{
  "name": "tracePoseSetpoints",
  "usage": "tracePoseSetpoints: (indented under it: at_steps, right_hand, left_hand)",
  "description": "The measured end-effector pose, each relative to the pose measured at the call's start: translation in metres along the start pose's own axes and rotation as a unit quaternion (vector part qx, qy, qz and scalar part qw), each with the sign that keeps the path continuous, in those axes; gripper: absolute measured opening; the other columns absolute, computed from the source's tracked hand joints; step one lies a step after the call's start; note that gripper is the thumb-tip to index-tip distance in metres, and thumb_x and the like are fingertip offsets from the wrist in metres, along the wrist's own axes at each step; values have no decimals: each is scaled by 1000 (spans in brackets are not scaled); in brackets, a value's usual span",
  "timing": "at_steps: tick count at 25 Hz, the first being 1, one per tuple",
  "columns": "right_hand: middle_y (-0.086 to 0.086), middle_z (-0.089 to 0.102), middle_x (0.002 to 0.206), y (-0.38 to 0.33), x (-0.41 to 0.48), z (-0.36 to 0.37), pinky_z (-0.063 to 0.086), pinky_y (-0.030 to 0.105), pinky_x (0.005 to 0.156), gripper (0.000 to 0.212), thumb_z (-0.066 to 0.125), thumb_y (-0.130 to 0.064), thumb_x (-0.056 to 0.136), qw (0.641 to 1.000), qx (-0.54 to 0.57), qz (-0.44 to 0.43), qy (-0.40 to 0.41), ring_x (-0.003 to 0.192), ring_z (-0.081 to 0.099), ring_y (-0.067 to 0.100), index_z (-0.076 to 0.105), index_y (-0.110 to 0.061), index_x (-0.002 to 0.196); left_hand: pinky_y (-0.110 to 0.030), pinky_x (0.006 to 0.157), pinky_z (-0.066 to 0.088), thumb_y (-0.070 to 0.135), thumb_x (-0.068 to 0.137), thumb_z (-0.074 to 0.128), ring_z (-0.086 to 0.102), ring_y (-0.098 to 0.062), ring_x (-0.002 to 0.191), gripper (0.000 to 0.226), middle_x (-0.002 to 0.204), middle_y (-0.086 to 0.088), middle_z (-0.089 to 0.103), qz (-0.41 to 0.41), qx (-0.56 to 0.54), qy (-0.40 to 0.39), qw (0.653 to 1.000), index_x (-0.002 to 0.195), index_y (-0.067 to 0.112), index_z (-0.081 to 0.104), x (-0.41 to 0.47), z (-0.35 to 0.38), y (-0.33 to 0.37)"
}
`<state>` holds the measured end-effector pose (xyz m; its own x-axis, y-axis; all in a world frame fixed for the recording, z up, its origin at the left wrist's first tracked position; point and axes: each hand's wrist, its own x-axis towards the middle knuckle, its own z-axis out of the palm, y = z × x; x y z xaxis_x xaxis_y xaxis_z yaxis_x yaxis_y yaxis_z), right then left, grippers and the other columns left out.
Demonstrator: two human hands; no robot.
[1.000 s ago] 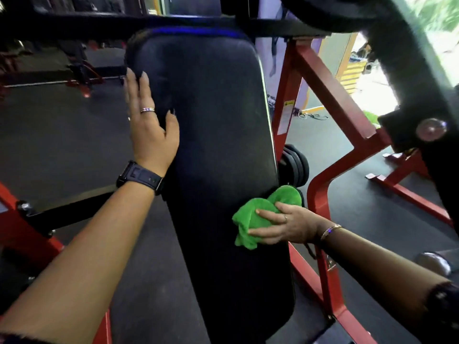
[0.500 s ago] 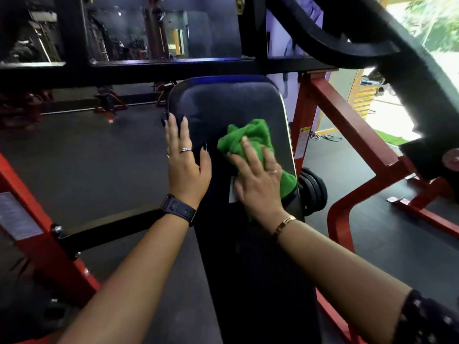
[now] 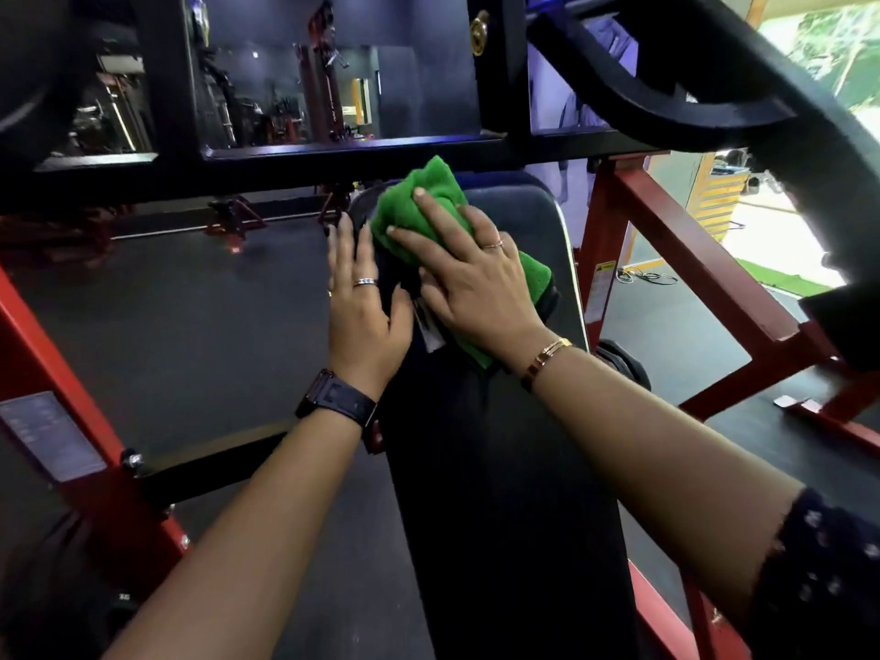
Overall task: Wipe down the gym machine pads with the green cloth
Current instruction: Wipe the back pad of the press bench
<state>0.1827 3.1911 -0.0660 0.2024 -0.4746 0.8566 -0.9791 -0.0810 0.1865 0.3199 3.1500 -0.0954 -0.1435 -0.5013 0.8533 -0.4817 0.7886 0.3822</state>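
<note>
A long black back pad (image 3: pixel 500 469) of a red-framed gym machine runs from the bottom of the head view up to the middle. Near its top end lies the bunched green cloth (image 3: pixel 419 202). My right hand (image 3: pixel 471 283) presses flat on the cloth with straight, spread fingers. My left hand (image 3: pixel 362 302) rests flat on the pad's left edge, fingers straight, thumb touching the pad face. A white label peeks out between the two hands.
Red frame beams (image 3: pixel 690 259) slope down on the right and another (image 3: pixel 71 421) on the left. A black crossbar (image 3: pixel 285 164) spans just above the pad top, and a curved black arm (image 3: pixel 714 102) hangs at upper right. Dark rubber floor (image 3: pixel 190 326) surrounds the machine.
My right hand has swept the cloth from the pad's lower right side up to the top left corner, flattening on it. The left hand stays on the left edge; my view has tilted up.
</note>
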Motion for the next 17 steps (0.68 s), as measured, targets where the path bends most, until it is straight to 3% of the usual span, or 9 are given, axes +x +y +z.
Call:
tracePoseSetpoints:
  at_steps: [3, 7, 10, 13, 17]
  right_hand:
    - [-8, 31, 152, 23, 34, -3, 40, 41, 83, 51, 46, -36, 82, 993, -11, 114, -37, 119, 44, 32, 46, -42, 133]
    - [-8, 28, 152, 68, 54, -4, 36, 44, 88, 46, 48, -35, 82, 956, 36, 285, -67, 115, 41, 33, 49, -39, 128]
    - [-4, 30, 148, 89, 31, -1, 37, 46, 89, 47, 47, -33, 83, 920, 97, 378, -35, 113, 41, 35, 46, -38, 130]
    - [-1, 32, 146, 97, 2, 5, 38, 46, 91, 50, 45, -34, 85, 884, 133, 449, -14, 112, 43, 35, 42, -38, 134]
    - [3, 44, 133, 102, -38, 8, 39, 45, 89, 50, 44, -36, 87, 848, 170, 501, -18, 110, 46, 34, 39, -37, 137]
  left_hand:
    - [-28, 117, 11, 20, 84, 44, 21, -33, 141, 60, 149, -16, 31, 60, 103, -35, 992, 140, 1, 35, 42, -6, 0]
    - [-38, 105, 36, 34, 87, 38, 40, -24, 131, 56, 143, -4, 44, 135, 228, -177, 948, 140, 17, 40, 104, -10, 14]
    - [-37, 102, 38, 41, 89, 36, 37, -20, 133, 57, 147, 1, 39, 201, 271, -278, 899, 143, 23, 31, 128, 7, 30]
    - [-34, 103, 37, 41, 92, 41, 31, -19, 137, 62, 153, 1, 28, 264, 315, -314, 856, 147, 19, 21, 136, 36, 47]
    - [-38, 102, 41, 46, 91, 41, 32, -20, 136, 65, 153, 2, 26, 280, 325, -319, 845, 147, 20, 19, 141, 58, 59]
